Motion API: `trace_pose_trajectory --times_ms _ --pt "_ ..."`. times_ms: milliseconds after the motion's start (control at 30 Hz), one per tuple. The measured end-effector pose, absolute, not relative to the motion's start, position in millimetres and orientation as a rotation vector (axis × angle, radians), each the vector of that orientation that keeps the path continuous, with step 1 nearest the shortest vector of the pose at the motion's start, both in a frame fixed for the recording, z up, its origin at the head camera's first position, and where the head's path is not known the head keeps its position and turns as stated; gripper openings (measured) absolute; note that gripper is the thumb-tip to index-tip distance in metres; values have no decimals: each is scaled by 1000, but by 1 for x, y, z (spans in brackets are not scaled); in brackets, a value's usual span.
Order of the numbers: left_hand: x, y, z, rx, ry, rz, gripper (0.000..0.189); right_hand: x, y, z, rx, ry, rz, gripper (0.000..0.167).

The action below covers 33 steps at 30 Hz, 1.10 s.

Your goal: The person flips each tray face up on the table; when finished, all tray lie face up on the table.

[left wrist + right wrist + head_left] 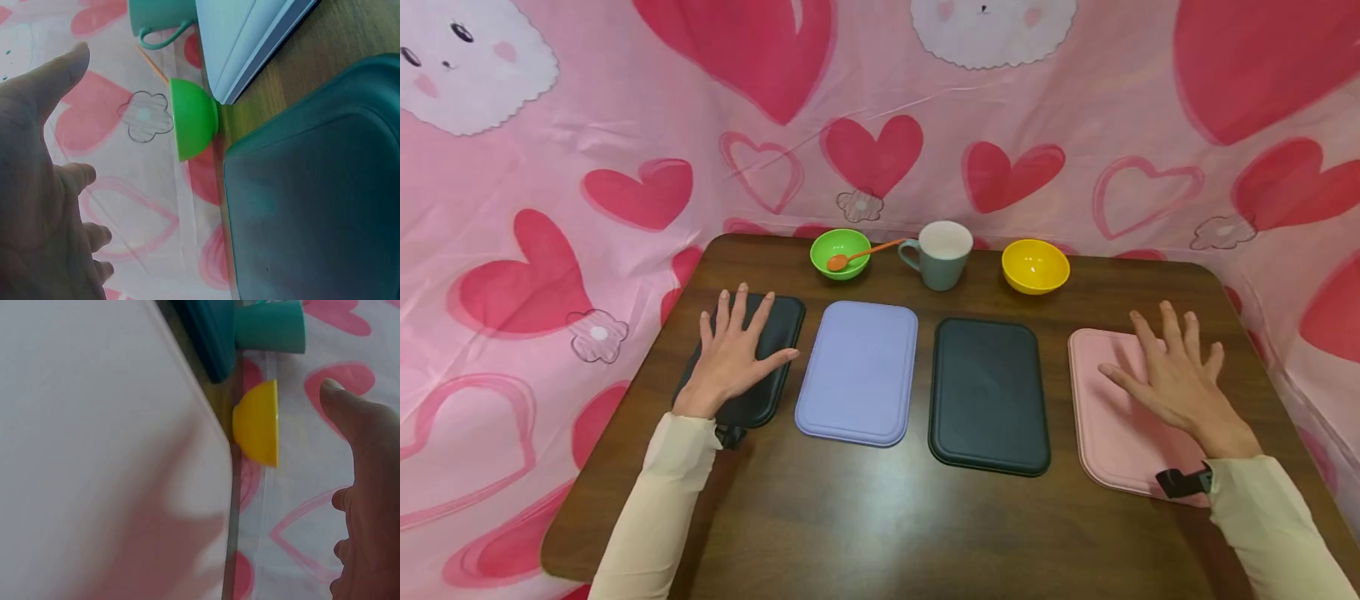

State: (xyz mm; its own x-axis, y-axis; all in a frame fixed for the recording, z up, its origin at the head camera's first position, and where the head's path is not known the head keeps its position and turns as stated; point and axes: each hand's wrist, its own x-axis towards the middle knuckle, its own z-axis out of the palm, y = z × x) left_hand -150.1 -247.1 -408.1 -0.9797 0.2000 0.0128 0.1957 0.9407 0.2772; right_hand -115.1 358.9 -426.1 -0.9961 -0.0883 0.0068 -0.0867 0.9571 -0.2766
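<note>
Left hand (727, 354) and right hand (1180, 383) hover, grips spread; bump that overhanging orange spoon (838, 262) and the far green bowl (833, 243) could tip, tbh.

Four boards (857, 373) lie in a row across the tabletop (820, 517), the left hand (728, 357) above the leftmost board (777, 346), the right hand (1180, 383) above the rightmost board (1108, 417). Behind, left to right, stand a bowl (837, 245) holding a spoon (838, 262), a mug (943, 260) and a second bowl (1036, 268).
</note>
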Motion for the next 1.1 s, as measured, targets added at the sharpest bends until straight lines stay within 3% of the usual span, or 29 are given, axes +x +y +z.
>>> trace_pose_trajectory --times_ms 633,1100 --pt "-125 -294 -422 112 2993 660 109 -145 274 -401 -399 3060 -643 95" --pt "-104 -334 -438 34 2911 793 117 -178 203 -405 -609 3025 -688 93"
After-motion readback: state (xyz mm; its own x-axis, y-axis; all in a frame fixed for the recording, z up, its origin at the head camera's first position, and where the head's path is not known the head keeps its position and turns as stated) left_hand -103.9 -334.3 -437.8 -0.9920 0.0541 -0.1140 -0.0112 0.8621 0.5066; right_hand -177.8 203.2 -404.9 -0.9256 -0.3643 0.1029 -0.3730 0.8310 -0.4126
